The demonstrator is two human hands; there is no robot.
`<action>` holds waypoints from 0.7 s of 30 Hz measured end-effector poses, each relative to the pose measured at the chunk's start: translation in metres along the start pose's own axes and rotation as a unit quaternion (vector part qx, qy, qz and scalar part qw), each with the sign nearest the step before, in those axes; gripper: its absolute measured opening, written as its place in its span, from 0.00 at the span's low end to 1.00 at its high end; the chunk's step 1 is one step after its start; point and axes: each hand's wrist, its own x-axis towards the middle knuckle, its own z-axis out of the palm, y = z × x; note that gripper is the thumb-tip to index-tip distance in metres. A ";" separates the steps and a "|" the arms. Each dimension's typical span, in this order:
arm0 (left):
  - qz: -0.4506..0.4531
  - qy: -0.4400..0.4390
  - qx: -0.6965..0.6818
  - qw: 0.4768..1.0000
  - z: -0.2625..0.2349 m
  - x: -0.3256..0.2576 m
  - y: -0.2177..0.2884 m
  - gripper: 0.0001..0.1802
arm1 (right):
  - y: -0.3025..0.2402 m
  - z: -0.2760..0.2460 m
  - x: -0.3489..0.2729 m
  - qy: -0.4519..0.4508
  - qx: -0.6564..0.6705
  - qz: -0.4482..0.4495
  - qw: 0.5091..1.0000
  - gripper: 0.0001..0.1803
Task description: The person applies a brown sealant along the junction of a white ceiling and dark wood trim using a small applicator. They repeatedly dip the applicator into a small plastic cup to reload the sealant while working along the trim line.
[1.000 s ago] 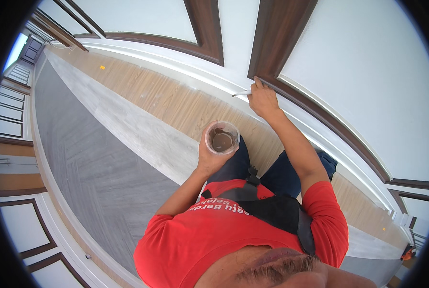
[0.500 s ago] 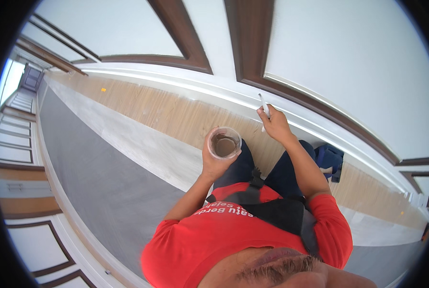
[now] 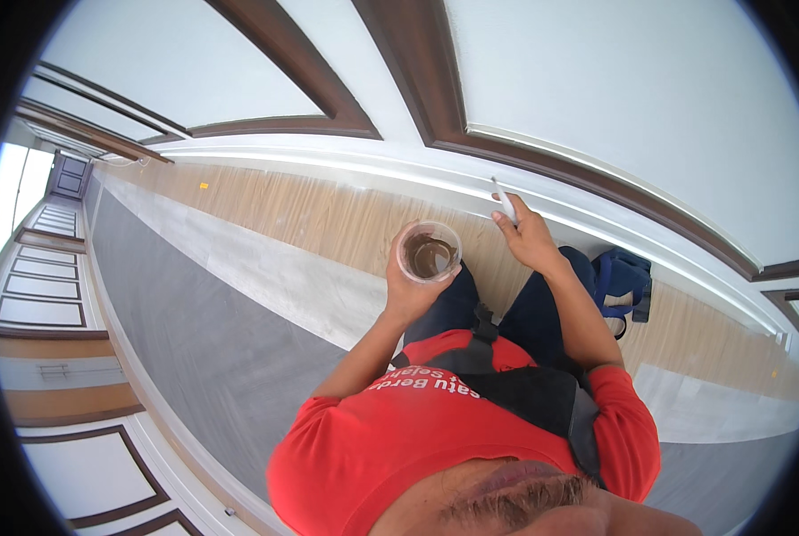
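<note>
Brown paint (image 3: 427,259) is left in the cup (image 3: 430,225) my left hand (image 3: 408,290) grips, while my right hand (image 3: 529,239) pinches a brush (image 3: 505,199) near the wall trim (image 3: 587,180), which looks coated, any gaps too small to tell.

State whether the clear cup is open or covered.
Open: the cup in the left hand has no lid across its rim, and brown liquid shows plainly inside.
</note>
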 end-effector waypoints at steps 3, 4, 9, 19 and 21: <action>-0.007 -0.005 -0.008 1.000 0.000 -0.002 -0.001 0.51 | -0.003 -0.005 0.000 -0.020 -0.025 0.015 0.999 0.24; -0.015 -0.003 -0.014 1.000 0.000 -0.002 -0.002 0.51 | -0.003 -0.006 0.001 -0.024 -0.038 0.010 0.999 0.24; -0.019 0.004 -0.020 1.000 -0.002 -0.005 -0.003 0.52 | -0.007 -0.004 0.004 -0.021 -0.079 -0.026 0.996 0.27; -0.011 0.037 -0.016 0.999 -0.009 -0.009 -0.010 0.51 | -0.023 0.000 0.030 -0.006 -0.202 -0.089 0.975 0.34; -0.010 0.041 -0.020 0.999 -0.010 -0.008 -0.010 0.52 | -0.017 0.005 0.036 0.042 -0.182 -0.125 0.974 0.32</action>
